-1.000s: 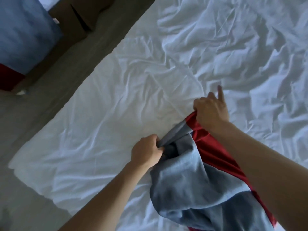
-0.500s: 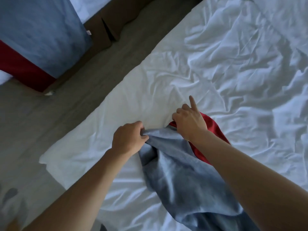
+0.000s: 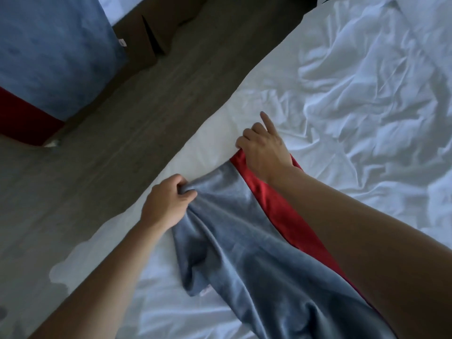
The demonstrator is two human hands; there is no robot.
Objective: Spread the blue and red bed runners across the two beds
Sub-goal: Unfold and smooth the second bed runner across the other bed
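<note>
Gripping the second runner (image 3: 244,241) at its leading end, you have it only partly laid on the near bed (image 3: 367,81).

Done, as far as shown: the far bed (image 3: 107,6), top left across the floor (image 3: 97,167), already carries a blue and red runner (image 3: 53,57) draped over its side edge, blue panel above, red band below. It looks spread, though only that corner is in view.

In hand: your left hand (image 3: 168,204) has fingers curled into a bunch of the blue cloth, close to the bed's left edge. Your right hand (image 3: 263,150) pinches the red strip's corner, index finger sticking out straight, the others curled. The two hands are near each other, so the end between them is slack and creased.

State of cloth: the blue part lies in deep folds running back toward you along the wrinkled white sheet; the red strip shows along its right side, partly under your right forearm. The trailing end runs out of view.

Left to do, by my judgement: draw the two corners apart, carry the end over the left edge, flatten the folds. Roughly half the task remains.
</note>
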